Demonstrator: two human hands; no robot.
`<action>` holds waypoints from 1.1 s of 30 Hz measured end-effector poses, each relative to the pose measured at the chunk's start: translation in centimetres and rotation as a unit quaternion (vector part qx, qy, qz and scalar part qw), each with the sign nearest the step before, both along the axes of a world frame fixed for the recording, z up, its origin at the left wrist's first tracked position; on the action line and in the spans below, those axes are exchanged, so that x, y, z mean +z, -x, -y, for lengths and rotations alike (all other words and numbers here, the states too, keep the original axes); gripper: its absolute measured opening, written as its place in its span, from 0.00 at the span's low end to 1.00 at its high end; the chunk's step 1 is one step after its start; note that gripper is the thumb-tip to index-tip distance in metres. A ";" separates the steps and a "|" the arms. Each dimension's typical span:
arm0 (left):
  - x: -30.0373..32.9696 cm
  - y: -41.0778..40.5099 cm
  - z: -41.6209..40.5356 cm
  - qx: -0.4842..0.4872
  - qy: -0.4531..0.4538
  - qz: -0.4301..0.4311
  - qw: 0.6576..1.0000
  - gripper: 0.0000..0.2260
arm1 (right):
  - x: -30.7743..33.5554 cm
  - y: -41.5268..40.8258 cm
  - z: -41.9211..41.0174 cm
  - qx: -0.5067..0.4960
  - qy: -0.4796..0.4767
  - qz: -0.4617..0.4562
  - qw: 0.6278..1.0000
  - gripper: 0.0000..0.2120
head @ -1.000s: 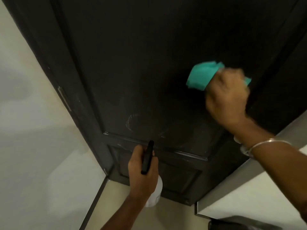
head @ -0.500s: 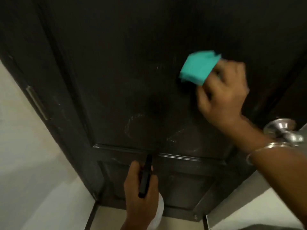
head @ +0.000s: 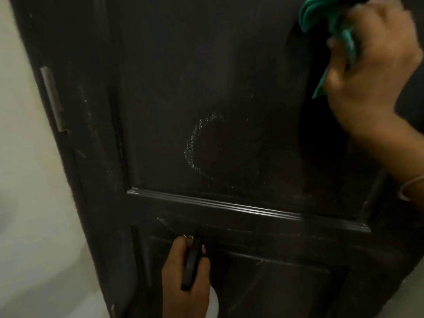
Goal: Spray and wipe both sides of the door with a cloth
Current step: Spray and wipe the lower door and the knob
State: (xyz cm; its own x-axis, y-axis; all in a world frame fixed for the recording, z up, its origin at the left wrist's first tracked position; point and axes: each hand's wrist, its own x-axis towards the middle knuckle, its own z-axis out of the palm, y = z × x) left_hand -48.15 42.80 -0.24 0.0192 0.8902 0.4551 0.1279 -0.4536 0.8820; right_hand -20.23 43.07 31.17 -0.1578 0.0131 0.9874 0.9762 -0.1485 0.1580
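From my feed, the cloth point(head: 330, 24) ran off the top edge and most of its lower part was buried under the right hand point(head: 369, 72), so I couldn't tell its full size or how it was folded. The right forearm and a bracelet point(head: 410, 187) were clipped by the right edge. The spray bottle point(head: 191, 267) was mostly hidden inside the left hand point(head: 183, 288): only the dark trigger head and a sliver of white body showed, and the bottle bottom and left wrist were cut by the lower edge. The door point(head: 218, 88) overran top and bottom. The hinge point(head: 51, 97) was smeared by motion blur, screws unreadable.
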 end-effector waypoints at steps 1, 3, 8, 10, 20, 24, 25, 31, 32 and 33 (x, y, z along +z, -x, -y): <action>0.0 0.3 0.0 -0.002 -0.008 -0.004 1.000 0.13 | -1.2 0.9 -0.6 0.020 0.009 0.006 1.000 0.12; 0.1 0.5 -0.3 -0.014 -0.024 0.002 1.000 0.11 | -7.4 4.1 -1.5 0.075 0.075 0.064 0.992 0.11; -0.6 2.0 -1.4 0.040 -0.059 0.056 0.996 0.04 | -21.0 6.8 -1.8 0.115 0.349 0.233 0.900 0.13; -1.2 3.3 -0.9 0.038 -0.053 0.064 0.996 0.02 | -19.4 7.0 -1.3 0.076 0.407 0.341 0.844 0.18; -1.8 7.9 -1.1 0.051 -0.019 0.060 0.997 0.11 | 2.2 7.9 -3.1 0.015 -0.003 -0.042 0.999 0.13; -2.2 7.4 -1.7 0.055 -0.025 0.073 0.995 0.09 | -11.6 13.0 -6.6 0.145 0.090 0.062 0.983 0.11; -2.2 7.1 -1.6 0.056 -0.024 0.081 0.995 0.07 | -15.5 13.8 -6.7 0.160 0.144 0.101 0.971 0.12; -2.1 6.6 -0.1 0.060 -0.003 0.092 0.994 0.10 | -15.7 12.9 -4.9 0.078 0.394 0.388 0.830 0.19; -1.8 6.9 0.0 0.060 0.003 0.092 0.994 0.11 | -12.3 12.2 -5.2 0.072 0.339 0.399 0.849 0.17; -1.6 7.1 -0.1 0.066 0.006 0.093 0.993 0.11 | -8.7 11.7 -5.4 0.070 0.271 0.366 0.888 0.14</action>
State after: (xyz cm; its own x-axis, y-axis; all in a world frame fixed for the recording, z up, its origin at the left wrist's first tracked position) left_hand -55.30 42.92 -1.88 -0.1810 0.8849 0.4292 0.0200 -0.4330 0.9012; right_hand -31.93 48.51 22.42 -0.7916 0.3842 0.4750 0.5861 0.2578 0.7681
